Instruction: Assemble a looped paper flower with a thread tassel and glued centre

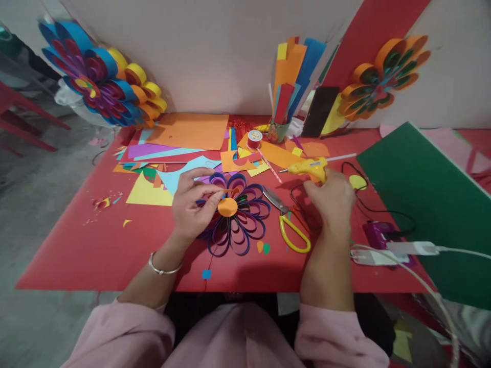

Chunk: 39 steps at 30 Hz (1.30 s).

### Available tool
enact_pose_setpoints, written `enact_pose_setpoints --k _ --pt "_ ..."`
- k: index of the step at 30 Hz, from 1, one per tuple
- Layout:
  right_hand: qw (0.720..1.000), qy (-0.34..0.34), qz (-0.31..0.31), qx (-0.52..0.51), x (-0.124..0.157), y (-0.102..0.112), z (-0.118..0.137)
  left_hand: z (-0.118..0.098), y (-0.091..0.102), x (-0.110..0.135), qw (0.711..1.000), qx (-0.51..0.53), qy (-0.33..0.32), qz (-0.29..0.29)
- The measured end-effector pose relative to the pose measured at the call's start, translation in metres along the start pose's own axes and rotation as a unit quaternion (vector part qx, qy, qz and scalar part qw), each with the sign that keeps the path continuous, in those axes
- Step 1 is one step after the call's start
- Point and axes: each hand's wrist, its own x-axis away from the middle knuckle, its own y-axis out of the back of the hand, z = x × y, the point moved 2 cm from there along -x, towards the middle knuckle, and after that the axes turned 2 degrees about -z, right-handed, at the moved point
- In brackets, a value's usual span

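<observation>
Pinching a small orange paper piece in the fingers of the left hand, right by an orange disc — cannot tell whether touching. Wrapping the fingers of the right hand around a yellow glue gun, beside a paper flower lying on the red counter. Judging by the full ring of loops and the centred disc, mostly built. Probably not yet fixed — the pinched piece, perhaps also a loose orange scrap and green scrap.

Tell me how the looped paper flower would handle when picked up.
The paper flower is probably light for its size, being largely open gaps. Thin-walled as it looks, it would likely flex when lifted and might crush if gripped hard.
</observation>
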Motion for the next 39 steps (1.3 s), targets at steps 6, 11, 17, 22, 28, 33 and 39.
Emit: enact_pose_setpoints --k 6,11,17,22,28,33,39 --pt "0.997 0.0 0.074 0.02 -0.002 -0.02 0.0 0.017 0.004 -0.004 0.977 0.11 0.178 0.05" --pt "0.996 0.053 0.07 0.007 0.001 -0.041 0.019 0.021 0.002 -0.005 0.971 0.093 0.209 0.071" --pt "0.996 0.085 0.039 -0.003 0.003 -0.045 0.021 0.019 0.004 -0.007 0.967 0.021 0.216 0.133" --pt "0.99 0.115 -0.045 -0.073 0.007 -0.032 0.031 0.028 -0.001 -0.003 0.959 -0.033 0.193 0.204" --pt "0.973 0.184 -0.06 -0.125 0.019 -0.025 0.057 0.041 -0.006 0.001 0.944 -0.072 0.162 0.278" --pt "0.946 0.266 -0.087 -0.164 0.039 -0.016 0.08 0.045 -0.005 0.003 0.949 -0.085 0.125 0.275" --pt "0.862 0.459 -0.03 -0.212 0.07 -0.011 0.104 0.047 -0.008 0.002 0.946 -0.111 0.113 0.283"
